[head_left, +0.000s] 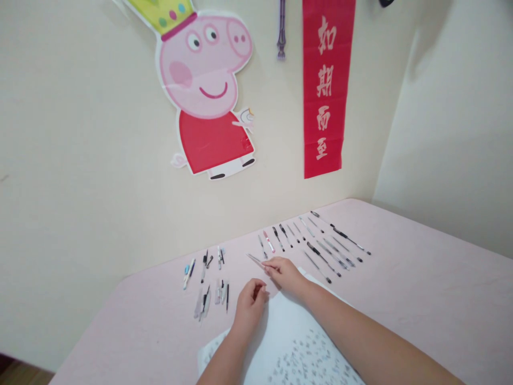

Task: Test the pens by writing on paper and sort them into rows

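My right hand (285, 274) is closed, with the fingertips pinching a slim, pale pen (255, 260) that points up and to the left above the bed-like pink surface. Just to the left and nearer to me, my left hand (252, 298) has its fingers curled together; whatever may be in them is too small to make out. Under both forearms lies a large white sheet (288, 326) with dark handwriting-like marks on its lower part. Beyond my right hand, several pens are laid out in rows, among them a red-and-white pen (269, 241) and a black-gripped pen (324, 258).
Left of my hands are small groups of pen parts, including a black cap piece (209, 261), a blue-and-white pen (189, 275) and clear parts (203, 303). The pink cloth (152, 331) meets a wall bearing a cartoon pig cutout (212, 139) and a red banner (326, 96).
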Demonstrator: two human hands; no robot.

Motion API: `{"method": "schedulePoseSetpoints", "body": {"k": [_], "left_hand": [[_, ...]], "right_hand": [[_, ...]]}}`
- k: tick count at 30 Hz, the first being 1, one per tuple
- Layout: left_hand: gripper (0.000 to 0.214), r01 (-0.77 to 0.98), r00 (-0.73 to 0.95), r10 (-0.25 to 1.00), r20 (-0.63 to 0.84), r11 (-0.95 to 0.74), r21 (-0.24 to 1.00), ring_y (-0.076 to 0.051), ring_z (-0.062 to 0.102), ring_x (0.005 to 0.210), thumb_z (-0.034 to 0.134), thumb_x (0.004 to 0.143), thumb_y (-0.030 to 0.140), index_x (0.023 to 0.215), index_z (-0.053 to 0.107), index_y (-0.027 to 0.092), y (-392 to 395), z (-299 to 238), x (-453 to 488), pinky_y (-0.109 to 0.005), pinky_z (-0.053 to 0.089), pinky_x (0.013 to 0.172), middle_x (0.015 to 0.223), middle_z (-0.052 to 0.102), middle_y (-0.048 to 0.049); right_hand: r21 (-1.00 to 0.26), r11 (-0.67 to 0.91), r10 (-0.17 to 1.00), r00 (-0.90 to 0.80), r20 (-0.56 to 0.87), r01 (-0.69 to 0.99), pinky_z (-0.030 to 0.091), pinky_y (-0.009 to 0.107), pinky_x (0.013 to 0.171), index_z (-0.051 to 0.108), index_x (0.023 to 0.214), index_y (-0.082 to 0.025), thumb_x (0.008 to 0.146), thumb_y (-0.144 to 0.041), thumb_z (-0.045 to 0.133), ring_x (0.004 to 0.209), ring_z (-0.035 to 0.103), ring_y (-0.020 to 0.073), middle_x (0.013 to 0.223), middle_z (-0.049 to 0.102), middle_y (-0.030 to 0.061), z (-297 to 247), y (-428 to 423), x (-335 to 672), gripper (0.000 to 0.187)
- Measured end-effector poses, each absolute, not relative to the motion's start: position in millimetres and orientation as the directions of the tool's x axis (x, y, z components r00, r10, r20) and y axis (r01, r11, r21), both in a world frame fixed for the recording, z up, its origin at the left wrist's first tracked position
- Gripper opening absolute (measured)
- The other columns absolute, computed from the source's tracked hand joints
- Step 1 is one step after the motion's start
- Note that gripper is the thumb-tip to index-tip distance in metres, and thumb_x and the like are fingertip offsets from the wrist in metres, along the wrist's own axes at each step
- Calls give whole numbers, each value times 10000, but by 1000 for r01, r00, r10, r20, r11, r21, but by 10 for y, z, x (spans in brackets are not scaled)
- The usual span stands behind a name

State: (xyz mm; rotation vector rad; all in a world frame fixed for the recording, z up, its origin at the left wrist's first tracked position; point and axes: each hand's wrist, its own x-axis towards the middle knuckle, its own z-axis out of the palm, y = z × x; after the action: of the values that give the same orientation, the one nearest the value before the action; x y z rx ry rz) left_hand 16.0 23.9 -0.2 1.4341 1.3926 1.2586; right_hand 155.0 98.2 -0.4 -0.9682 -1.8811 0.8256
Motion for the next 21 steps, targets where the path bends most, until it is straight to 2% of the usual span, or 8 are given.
{"method": "schedulePoseSetpoints", "body": {"k": [2,4,8,14,21], "left_hand": [[118,417,56,977,205,-210,884,-164,537,670,522,751,280,727,596,191,211,24,157,-270,396,631,690,588,-13],[128,515,139,961,239,-276,812,-174,533,711,492,768,242,734,605,193,189,45,150,-279,389,663,739,605,-28],[144,556,180,953,244,-303,774,-179,539,750,456,781,194,766,599,194,177,44,140,-289,387,699,792,618,-41],[147,568,186,951,246,-308,763,-181,542,760,451,785,185,784,598,189,172,53,150,-294,390,708,800,613,-43],[148,581,189,951,246,-310,752,-181,538,762,454,776,177,772,601,197,158,71,148,-288,381,699,796,610,-37]], "right_hand": [[-732,549,821,-423,384,402,440,273,767,684,998,-156,800,-144,492,795,592,155,836,663,69,3,938,1536,276],[-657,580,805,-460,374,482,432,254,764,678,1018,-158,819,-150,486,806,593,154,857,661,73,25,899,1517,277],[-484,605,796,-487,358,633,413,239,744,677,1008,-174,861,-193,455,821,587,159,863,656,71,76,866,1450,267],[-171,578,807,-528,265,798,393,249,648,688,839,-147,867,-177,420,738,586,170,807,643,83,110,997,1307,270],[-97,589,796,-555,243,802,399,276,638,674,829,-115,817,-109,450,756,580,197,867,634,124,127,1188,1190,225]]}}
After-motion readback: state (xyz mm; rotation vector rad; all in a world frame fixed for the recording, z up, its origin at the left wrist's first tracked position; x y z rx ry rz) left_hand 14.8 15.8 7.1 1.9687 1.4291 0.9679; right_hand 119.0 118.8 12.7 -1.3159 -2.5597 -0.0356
